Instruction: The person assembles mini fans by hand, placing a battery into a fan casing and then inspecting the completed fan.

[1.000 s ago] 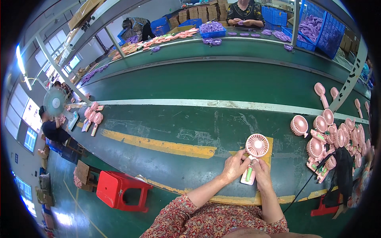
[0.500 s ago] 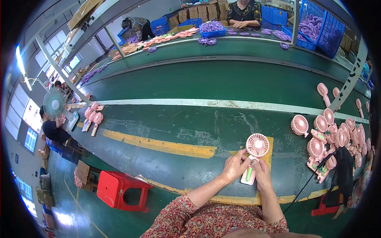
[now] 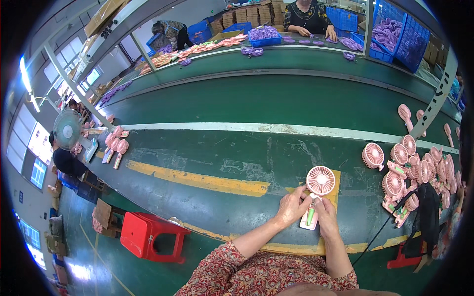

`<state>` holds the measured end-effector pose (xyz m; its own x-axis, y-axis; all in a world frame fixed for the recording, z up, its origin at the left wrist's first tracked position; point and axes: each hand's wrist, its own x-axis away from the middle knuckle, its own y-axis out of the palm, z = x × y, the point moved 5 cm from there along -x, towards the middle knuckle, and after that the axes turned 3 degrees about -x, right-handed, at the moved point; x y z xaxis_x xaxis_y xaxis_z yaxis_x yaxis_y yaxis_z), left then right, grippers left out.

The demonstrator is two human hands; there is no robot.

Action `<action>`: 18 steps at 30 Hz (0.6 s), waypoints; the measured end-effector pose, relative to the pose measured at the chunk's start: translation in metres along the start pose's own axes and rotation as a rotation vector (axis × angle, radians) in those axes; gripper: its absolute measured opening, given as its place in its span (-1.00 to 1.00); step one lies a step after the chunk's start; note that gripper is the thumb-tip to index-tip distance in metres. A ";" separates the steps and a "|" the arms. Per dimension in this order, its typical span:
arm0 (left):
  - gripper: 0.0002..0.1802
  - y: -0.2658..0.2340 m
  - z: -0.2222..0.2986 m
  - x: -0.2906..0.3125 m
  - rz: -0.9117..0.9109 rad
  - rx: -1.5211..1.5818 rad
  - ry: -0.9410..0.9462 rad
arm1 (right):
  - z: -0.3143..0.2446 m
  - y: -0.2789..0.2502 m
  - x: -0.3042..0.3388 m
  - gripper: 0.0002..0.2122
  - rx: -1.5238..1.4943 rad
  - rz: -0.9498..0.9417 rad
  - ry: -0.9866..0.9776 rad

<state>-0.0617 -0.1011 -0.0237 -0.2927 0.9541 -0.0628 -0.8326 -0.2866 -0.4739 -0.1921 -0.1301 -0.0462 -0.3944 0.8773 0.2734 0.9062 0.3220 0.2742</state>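
Observation:
A pink handheld fan (image 3: 320,180) lies flat on the green worktop with its round grille away from me. Its handle, white-pink with a green strip, points toward me. My left hand (image 3: 291,207) closes its fingertips on the neck of the fan, just below the grille. At the handle's right side, my right hand (image 3: 326,215) grips it with the thumb over its top. Both hands hold the same fan, and the fingers under it are hidden.
Many pink fans (image 3: 393,183) are heaped at the right, beside a black cloth bag (image 3: 427,212) and a cable. A few pink fans (image 3: 118,146) lie at the left near a grey standing fan (image 3: 67,129). A red stool (image 3: 143,234) stands left. Across the belt, a co-worker (image 3: 308,19) handles purple parts.
My hands and the fan stay almost still. Purple parts across from me have shifted slightly left, pink fans on the near belt slightly right. The co-worker opposite has moved their hands apart.

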 end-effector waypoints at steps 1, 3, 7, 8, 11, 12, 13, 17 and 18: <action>-0.55 0.000 0.000 0.000 -0.005 0.002 -0.004 | 0.000 0.000 0.000 -0.78 -0.002 0.001 0.000; -0.55 0.000 0.000 0.000 -0.004 0.000 -0.001 | -0.001 0.001 0.000 -0.78 -0.005 0.000 0.000; -0.56 0.000 0.000 0.000 -0.013 -0.002 0.014 | 0.001 0.000 -0.001 -0.77 -0.005 -0.005 -0.005; -0.56 0.000 0.000 0.000 -0.013 -0.002 0.013 | 0.002 -0.001 -0.001 -0.77 -0.005 -0.007 -0.004; -0.57 0.000 0.000 0.000 -0.011 -0.005 0.017 | 0.002 -0.001 -0.001 -0.78 -0.002 -0.003 0.000; -0.56 0.000 0.001 0.000 -0.008 -0.006 0.016 | 0.003 -0.001 -0.001 -0.78 -0.002 -0.003 0.000; -0.56 0.000 0.001 0.000 -0.006 -0.007 0.015 | 0.003 -0.001 -0.001 -0.78 -0.004 -0.002 0.003; -0.55 0.001 -0.001 0.000 -0.006 -0.013 0.022 | 0.003 -0.001 -0.001 -0.78 -0.025 -0.010 0.001; -0.54 0.001 -0.002 0.000 -0.007 -0.013 0.018 | 0.002 0.000 0.000 -0.78 -0.025 -0.011 0.001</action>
<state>-0.0616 -0.1008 -0.0259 -0.2782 0.9576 -0.0753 -0.8283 -0.2789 -0.4859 -0.1914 -0.1293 -0.0484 -0.4042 0.8734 0.2717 0.8979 0.3221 0.3000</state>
